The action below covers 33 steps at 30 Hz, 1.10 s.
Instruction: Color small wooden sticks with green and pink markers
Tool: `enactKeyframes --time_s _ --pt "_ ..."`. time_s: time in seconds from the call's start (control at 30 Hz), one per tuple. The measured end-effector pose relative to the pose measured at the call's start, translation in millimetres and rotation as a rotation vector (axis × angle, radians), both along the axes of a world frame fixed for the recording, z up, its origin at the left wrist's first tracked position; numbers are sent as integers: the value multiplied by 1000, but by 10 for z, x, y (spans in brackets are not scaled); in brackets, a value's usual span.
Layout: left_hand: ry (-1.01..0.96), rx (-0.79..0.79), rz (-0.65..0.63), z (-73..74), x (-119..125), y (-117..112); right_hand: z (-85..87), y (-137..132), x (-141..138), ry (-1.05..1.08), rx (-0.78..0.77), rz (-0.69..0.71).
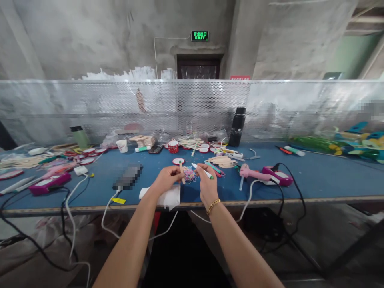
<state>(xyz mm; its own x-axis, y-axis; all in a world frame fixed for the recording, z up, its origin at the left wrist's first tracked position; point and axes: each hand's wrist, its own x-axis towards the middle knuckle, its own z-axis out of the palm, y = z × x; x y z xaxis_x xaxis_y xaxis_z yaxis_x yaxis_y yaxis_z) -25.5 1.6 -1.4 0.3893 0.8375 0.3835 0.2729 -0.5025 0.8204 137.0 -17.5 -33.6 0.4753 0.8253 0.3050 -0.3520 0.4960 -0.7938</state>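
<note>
Between the fingers of my left hand (168, 177) a wooden craft stick (181, 172) stands nearly upright, with a green mark at its top end. My right hand (207, 185) grips a white marker (203, 170) with a green end, its tip pointing left toward the stick but apart from it. Behind and between the hands lies a heap of small pastel rubber bands (190, 174). A red-rimmed white disc (178, 161) rests just beyond the stick. White paper (168, 197) lies under my left wrist at the table edge.
Right of my hands are a pile of craft sticks (222, 161) and a pink glue gun (253, 172) with its cable. A black bottle (237, 127) stands at the back. To the left lie a phone (128, 176) and white cables; a perforated metal screen (150, 100) borders the far side.
</note>
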Motion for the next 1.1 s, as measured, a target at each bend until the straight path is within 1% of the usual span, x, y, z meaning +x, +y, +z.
enactKeyframes --time_s 0.1,0.17,0.23,0.3,0.4,0.47,0.53,0.63,0.7,0.77,0.87,0.97,1.03,1.1 --pt "-70 19 37 89 4 -18 -2 30 6 45 -3 -4" --pt "-72 20 65 152 -28 -32 -8 42 13 56 1 -9" --pt "-39 34 89 198 -110 -32 -7 44 27 62 -1 -14" --pt "-13 70 96 213 -242 -14 3 38 50 70 -14 -9" --pt "31 87 123 171 -451 21 29 20 85 89 -35 2" --pt "56 72 155 116 -522 27 43 13 96 103 -33 0" --pt "65 49 200 61 -501 15 52 16 91 117 -24 -8" --pt "33 39 249 8 -355 -5 60 30 70 122 -14 -20" --pt "21 48 259 -1 -278 -6 69 34 64 105 -11 -23" --pt "-24 63 286 10 -286 -2 83 26 69 80 -9 -23" --pt "-135 68 346 37 -459 -25 104 4 90 70 4 -27" --pt "-195 51 401 21 -660 -103 115 -8 93 89 27 -41" --pt "-199 32 430 -21 -717 -164 112 -10 69 89 31 -46" --pt "-218 16 464 -67 -699 -214 104 -21 18 89 22 -40"
